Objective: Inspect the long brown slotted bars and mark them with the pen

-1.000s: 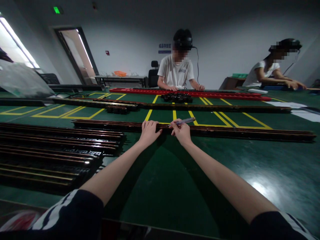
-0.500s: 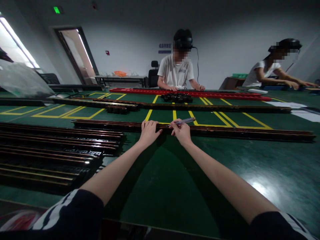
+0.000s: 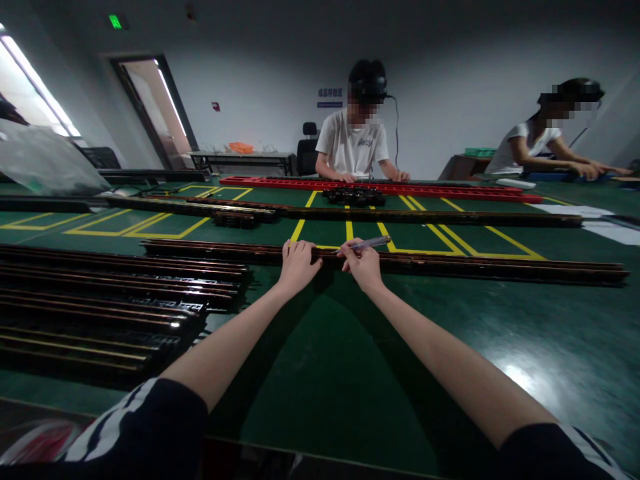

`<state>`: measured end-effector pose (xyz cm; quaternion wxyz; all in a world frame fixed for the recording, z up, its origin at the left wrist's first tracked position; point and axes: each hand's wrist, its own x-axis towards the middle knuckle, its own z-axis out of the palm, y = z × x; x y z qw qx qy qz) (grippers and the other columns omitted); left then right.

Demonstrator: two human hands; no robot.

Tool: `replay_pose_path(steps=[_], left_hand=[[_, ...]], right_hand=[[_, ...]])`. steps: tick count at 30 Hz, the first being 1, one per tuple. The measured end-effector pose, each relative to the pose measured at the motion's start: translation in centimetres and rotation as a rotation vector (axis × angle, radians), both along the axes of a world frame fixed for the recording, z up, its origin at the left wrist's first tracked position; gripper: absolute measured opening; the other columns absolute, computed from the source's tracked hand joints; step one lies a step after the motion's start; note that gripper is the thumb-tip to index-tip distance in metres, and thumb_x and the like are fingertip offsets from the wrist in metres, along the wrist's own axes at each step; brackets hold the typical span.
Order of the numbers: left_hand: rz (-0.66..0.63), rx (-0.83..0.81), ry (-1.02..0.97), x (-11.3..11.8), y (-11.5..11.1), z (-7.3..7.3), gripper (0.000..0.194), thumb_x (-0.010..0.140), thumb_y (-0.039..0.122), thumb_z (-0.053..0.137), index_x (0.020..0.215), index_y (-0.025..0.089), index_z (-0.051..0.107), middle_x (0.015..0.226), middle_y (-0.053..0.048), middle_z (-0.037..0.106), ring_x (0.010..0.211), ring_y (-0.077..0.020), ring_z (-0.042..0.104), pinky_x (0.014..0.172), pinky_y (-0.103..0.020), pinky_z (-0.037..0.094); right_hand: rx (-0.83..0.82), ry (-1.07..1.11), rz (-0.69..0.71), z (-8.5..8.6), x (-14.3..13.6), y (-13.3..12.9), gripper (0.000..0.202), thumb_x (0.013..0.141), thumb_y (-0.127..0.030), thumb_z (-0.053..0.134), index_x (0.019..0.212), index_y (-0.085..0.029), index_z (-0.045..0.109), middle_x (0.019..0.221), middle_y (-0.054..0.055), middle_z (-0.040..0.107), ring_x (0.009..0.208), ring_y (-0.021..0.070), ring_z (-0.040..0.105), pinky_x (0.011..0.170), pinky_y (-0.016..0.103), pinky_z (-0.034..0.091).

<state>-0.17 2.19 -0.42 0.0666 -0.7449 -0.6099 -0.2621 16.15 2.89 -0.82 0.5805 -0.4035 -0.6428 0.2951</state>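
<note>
A long dark rail with copper-coloured strips (image 3: 480,265) lies across the green table in front of me. My left hand (image 3: 299,263) grips this rail near its middle, fingers over the far side and thumb on the near side. Just to the right, my right hand (image 3: 364,265) is closed around a slim pen-like tool with a clear handle (image 3: 371,243). The tool's back end points right, and its tip meets the rail between my hands. Whether it is a pen or a small screwdriver I cannot tell.
Several similar rails (image 3: 100,313) lie stacked at my left. Beyond are another long rail (image 3: 425,215), a heap of black parts (image 3: 354,195) and a red slotted frame (image 3: 450,189). One person (image 3: 353,147) sits opposite; another person (image 3: 530,147) works at far right.
The rail has slid very slightly to the left under my hands. My hands hold nearly the same pose. The far-right person's hands have shifted a little.
</note>
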Motion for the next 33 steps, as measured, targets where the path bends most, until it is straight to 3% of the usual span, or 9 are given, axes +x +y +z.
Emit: replay_pose_path(steps=[10, 19, 33], left_hand=[[0.005, -0.026, -0.012, 0.29, -0.77, 0.83, 0.028, 0.086, 0.026, 0.049, 0.111, 0.018, 0.057, 0.118, -0.011, 0.062, 0.119, -0.0264, 0.050, 0.115, -0.048, 0.020], [-0.019, -0.010, -0.009, 0.27, -0.84, 0.61, 0.036, 0.085, 0.017, 0.041, 0.115, 0.019, 0.059, 0.119, -0.009, 0.063, 0.119, -0.0258, 0.049, 0.115, -0.049, 0.018], [-0.050, -0.004, -0.023, -0.06, -0.39, 0.09, 0.038, 0.085, 0.014, 0.036, 0.114, 0.022, 0.059, 0.118, -0.007, 0.063, 0.118, -0.0240, 0.051, 0.115, -0.049, 0.019]], right_hand=[[-0.012, -0.019, 0.008, 0.27, 0.01, -0.39, 0.035, 0.084, -0.053, 0.054, 0.079, -0.018, 0.057, 0.074, 0.004, 0.067, 0.045, 0.0100, 0.057, 0.040, 0.021, 0.044], [-0.006, 0.005, 0.029, -0.11, 0.09, 0.25, 0.026, 0.084, -0.043, 0.057, 0.078, -0.018, 0.057, 0.072, 0.004, 0.069, 0.041, 0.0092, 0.056, 0.038, 0.020, 0.042], [-0.030, -0.011, 0.023, 0.13, -0.04, -0.12, 0.024, 0.083, -0.042, 0.058, 0.078, -0.018, 0.059, 0.076, 0.005, 0.071, 0.043, 0.0100, 0.059, 0.038, 0.020, 0.045]])
